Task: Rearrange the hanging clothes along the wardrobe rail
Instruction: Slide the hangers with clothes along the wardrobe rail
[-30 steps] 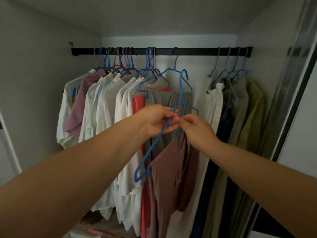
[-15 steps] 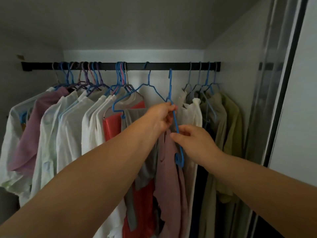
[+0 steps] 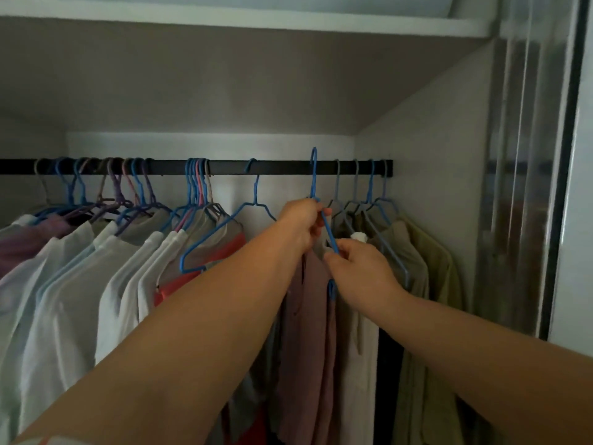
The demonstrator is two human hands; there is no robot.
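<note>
A black rail [image 3: 282,167] runs across the wardrobe. Both hands hold one blue hanger [image 3: 313,178] that carries a mauve garment [image 3: 308,316]. My left hand [image 3: 301,223] grips it just under the neck; my right hand [image 3: 356,271] pinches its sloping arm lower down. The hanger's hook stands at rail height, its tip above the rail's top edge; whether it rests on the rail I cannot tell. White shirts [image 3: 80,284] hang at the left, a red garment [image 3: 205,268] in the middle, olive and beige coats [image 3: 426,284] at the right.
A second blue hanger [image 3: 253,200] hangs on the rail just left of my hands. A white shelf [image 3: 256,20] sits above. The wardrobe's right wall [image 3: 426,149] and a sliding door frame [image 3: 561,187] close the right side.
The hanger with the mauve garment has gone up and to the right, from chest height to rail level beside the right-hand coats. My view has tilted upward.
</note>
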